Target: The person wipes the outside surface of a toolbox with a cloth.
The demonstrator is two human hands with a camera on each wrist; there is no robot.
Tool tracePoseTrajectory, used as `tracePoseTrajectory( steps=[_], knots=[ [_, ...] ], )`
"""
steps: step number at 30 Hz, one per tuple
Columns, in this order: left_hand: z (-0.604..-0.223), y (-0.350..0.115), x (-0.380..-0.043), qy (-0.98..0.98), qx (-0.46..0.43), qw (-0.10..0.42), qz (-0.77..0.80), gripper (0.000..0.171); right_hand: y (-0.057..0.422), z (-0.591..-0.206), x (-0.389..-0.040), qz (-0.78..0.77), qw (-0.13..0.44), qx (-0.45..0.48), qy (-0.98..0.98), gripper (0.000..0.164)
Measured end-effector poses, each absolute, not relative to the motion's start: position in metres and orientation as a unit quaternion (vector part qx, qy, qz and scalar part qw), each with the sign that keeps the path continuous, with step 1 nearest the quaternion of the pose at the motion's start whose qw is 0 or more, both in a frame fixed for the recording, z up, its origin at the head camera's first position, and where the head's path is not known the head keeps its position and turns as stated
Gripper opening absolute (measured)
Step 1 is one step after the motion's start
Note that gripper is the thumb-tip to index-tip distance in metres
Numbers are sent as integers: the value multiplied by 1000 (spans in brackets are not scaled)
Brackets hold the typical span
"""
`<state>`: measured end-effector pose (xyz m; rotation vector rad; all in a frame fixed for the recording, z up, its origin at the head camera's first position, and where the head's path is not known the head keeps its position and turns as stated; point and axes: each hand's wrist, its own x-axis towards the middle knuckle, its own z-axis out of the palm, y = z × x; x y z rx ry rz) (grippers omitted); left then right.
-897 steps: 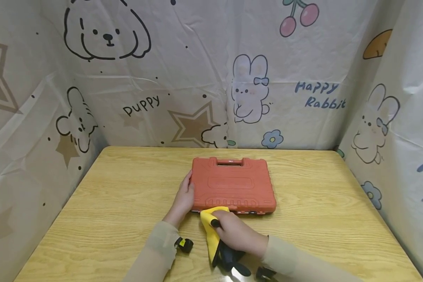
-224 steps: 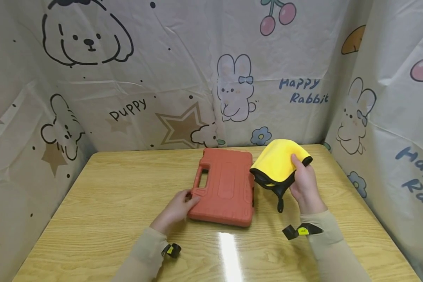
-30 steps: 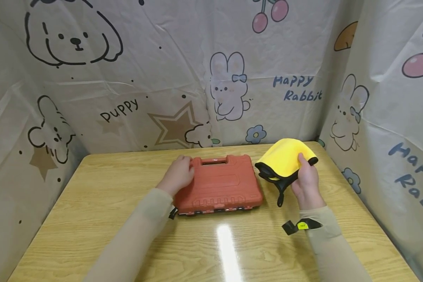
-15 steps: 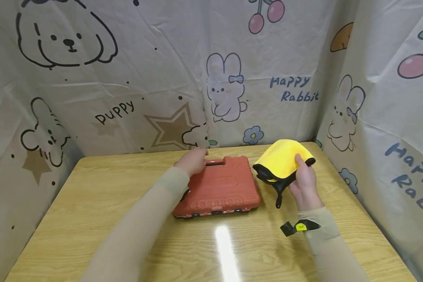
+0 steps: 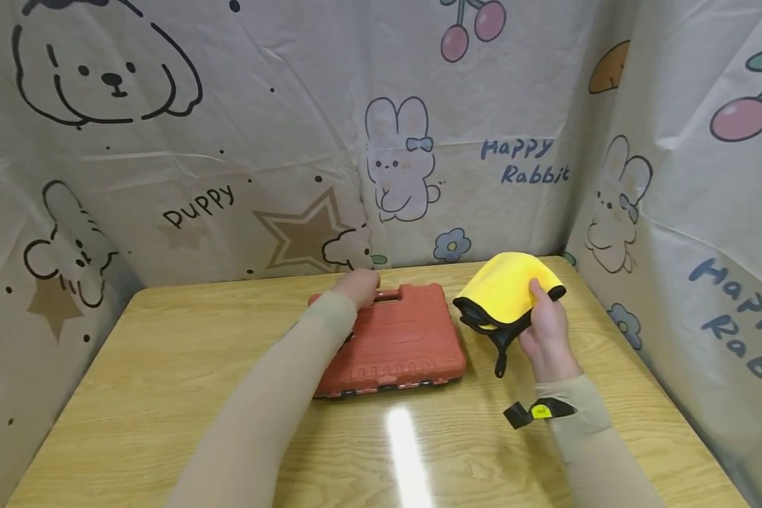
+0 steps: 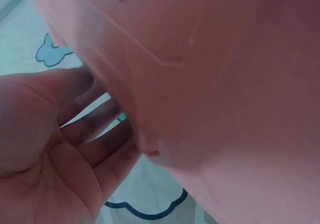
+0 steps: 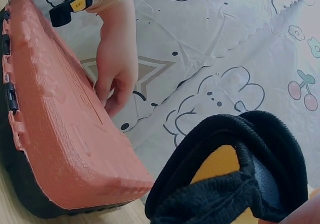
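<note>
A red plastic carry case [image 5: 406, 339] with a black base lies flat on the table, its carry handle at the far side and its latches toward me. My left hand [image 5: 358, 286] reaches over it to the far left, by the handle. In the left wrist view the thumb lies at the case's edge and the fingers [image 6: 117, 169] pass behind it, their tips hidden. To the right of the case, my right hand [image 5: 549, 328] holds up a folded yellow cleaning cloth [image 5: 511, 282], thumb on top. Its black edging and hanging loop show below.
The wooden table [image 5: 184, 353] stretches around the case, with a bright light reflection in front. Printed curtains [image 5: 254, 155] close off the back and both sides. Black camera straps [image 5: 540, 411] sit on the wrists.
Over the last second my left hand has moved from the case's left side to its far edge near the handle. Earlier the case was turned with its handle to the left. The cloth stays at the right.
</note>
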<state>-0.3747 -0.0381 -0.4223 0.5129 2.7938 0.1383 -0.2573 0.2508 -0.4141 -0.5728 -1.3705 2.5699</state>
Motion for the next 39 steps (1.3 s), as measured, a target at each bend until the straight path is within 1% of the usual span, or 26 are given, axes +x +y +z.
tracePoseTrajectory(
  steps=[7,16,20,24,28,39],
  knots=[
    [-427,-36,-375,972,189,140,15,22,250,-416,-258,865,87,-192,-456,51],
    [-424,-37,-375,970,193,148,-8,24,249,-416,-257,860,85,-187,-467,50],
    [-423,-35,-377,966,202,157,-24,26,249,-416,-257,859,82,-181,-471,52],
    [-428,-34,-383,966,189,174,-22,27,249,-417,-257,860,78,-183,-471,52],
    [-434,-33,-390,967,179,180,-24,27,249,-419,-258,857,79,-188,-473,52],
    [-436,-29,-395,966,192,171,-30,25,249,-421,-260,857,78,-187,-474,53]
  ],
)
